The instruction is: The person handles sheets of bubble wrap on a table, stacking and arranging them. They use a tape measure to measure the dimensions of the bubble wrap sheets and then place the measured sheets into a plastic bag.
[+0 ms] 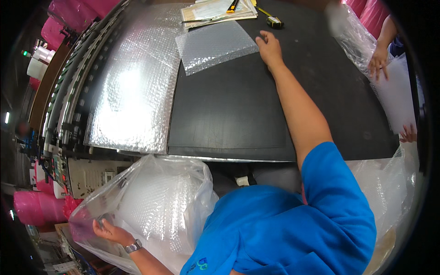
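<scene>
Item: one cut bubble-wrap sheet (215, 46), my right hand (269, 48) flat, unclenched, at its right edge; bare black tabletop (229, 114) below. My left hand (107, 230) grasping one clear bag (151, 201).

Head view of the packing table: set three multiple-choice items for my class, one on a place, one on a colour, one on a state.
1. Where does the right hand rest?
A. at the edge of the small bubble wrap sheet
B. on the tape measure
C. inside the bag

2. What colour is the table top?
A. white
B. black
C. pink

3. How is the clear plastic bag in the left hand?
A. folded flat
B. knotted shut
C. held open, stuffed with bubble wrap

Answers: 1 A, the fingers lie by the sheet's right edge; 2 B, the mat is dark throughout; 3 C, the bag bulges and its mouth gapes.
</scene>
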Demonstrator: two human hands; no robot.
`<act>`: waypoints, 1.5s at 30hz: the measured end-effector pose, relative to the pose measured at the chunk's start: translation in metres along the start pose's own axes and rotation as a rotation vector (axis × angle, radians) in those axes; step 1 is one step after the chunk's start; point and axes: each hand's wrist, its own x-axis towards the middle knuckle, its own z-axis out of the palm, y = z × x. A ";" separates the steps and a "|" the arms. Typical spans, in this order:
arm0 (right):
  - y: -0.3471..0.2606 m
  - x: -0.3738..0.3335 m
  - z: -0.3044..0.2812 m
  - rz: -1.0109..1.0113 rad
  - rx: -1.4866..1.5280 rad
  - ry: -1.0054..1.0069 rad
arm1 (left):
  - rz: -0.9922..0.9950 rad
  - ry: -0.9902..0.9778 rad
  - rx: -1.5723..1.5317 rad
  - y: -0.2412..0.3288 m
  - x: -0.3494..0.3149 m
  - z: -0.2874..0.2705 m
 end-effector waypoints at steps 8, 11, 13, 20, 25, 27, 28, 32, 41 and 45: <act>-0.006 -0.014 0.010 -0.105 -0.567 -0.212 | 0.554 -0.579 -0.324 0.141 -0.010 0.166; -0.007 -0.015 0.010 -0.125 -0.584 -0.296 | 0.537 -0.797 -0.420 0.194 -0.041 0.212; -0.010 -0.012 0.010 -0.124 -0.533 -0.324 | 0.548 -0.894 -0.458 0.208 -0.065 0.234; -0.011 -0.001 0.004 -0.110 -0.338 -0.278 | 0.792 -1.102 -0.200 0.211 -0.129 0.247; -0.009 0.002 0.006 -0.018 0.173 -0.260 | 0.398 -1.097 -0.446 0.203 -0.128 0.231; -0.004 0.007 0.009 0.090 0.406 -0.259 | 0.601 -0.950 -0.338 0.197 -0.129 0.214; 0.001 0.011 0.008 0.078 0.469 -0.244 | 0.686 -0.889 -0.252 0.199 -0.127 0.201; 0.017 0.027 0.007 0.222 0.843 -0.371 | 0.505 -0.935 -0.208 0.172 -0.133 0.155; 0.001 0.013 -0.011 0.443 1.046 -0.703 | -0.369 -1.853 -0.406 0.137 -0.085 0.035; 0.000 0.010 -0.006 0.366 0.959 -0.671 | -0.430 -1.876 -0.364 0.133 -0.094 0.015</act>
